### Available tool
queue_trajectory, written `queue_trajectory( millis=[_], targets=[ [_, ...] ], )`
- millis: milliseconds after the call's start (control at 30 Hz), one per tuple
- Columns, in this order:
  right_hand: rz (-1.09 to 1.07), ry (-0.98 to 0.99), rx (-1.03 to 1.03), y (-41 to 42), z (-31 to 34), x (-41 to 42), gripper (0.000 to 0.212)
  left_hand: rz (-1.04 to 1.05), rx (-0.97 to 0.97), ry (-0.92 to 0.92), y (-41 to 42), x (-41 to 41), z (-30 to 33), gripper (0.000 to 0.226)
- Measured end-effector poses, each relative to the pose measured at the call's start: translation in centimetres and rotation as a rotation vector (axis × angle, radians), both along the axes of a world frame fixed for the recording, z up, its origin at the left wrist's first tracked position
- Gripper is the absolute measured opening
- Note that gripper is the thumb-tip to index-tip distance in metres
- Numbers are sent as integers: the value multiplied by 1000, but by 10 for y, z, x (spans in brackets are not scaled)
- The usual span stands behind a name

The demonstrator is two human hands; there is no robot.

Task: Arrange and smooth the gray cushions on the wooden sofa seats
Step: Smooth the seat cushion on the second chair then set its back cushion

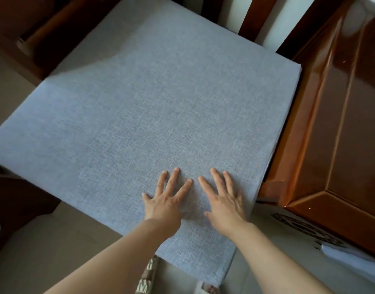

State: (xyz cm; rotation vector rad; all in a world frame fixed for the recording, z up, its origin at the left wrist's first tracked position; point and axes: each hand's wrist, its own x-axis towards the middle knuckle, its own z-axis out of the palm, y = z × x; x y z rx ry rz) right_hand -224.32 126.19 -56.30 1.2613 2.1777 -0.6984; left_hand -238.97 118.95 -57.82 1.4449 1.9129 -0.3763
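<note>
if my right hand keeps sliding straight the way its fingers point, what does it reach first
Only more gray cushion at first: the right hand lies flat, fingers pointing up-frame. Further along, probably the cushion's far edge by the wooden armrest.

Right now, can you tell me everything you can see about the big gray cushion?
The gray cushion is a big, flat square pad covered in woven, linen-like blue-gray cloth. Its top looks smooth, with no clear wrinkles, and a thin side wall shows along its right edge. It lies flat and fills most of the view, its right edge beside a shiny brown wooden armrest. Both hands lie flat on it near the front edge, fingers spread: the left hand and the right hand, side by side.
</note>
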Motion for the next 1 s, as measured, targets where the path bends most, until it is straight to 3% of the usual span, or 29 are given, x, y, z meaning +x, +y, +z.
queue_trajectory(
  millis=[167,333,633,867,1000],
  targets=[
    [16,-14,-45,9,4,-4,96,57,-34,17,3,7,3,102],
    [170,-44,-84,19,5,1,108,181,-12,60,9,24,5,103],
    [482,-98,13,34,1,30,109,552,94,39,-50,105,-4,75],
    [647,-83,68,2,1,71,110,704,107,-36,-90,170,-3,96],
    [729,-47,176,-18,-15,91,115,714,160,28,-97,197,-11,108]
  ],
)
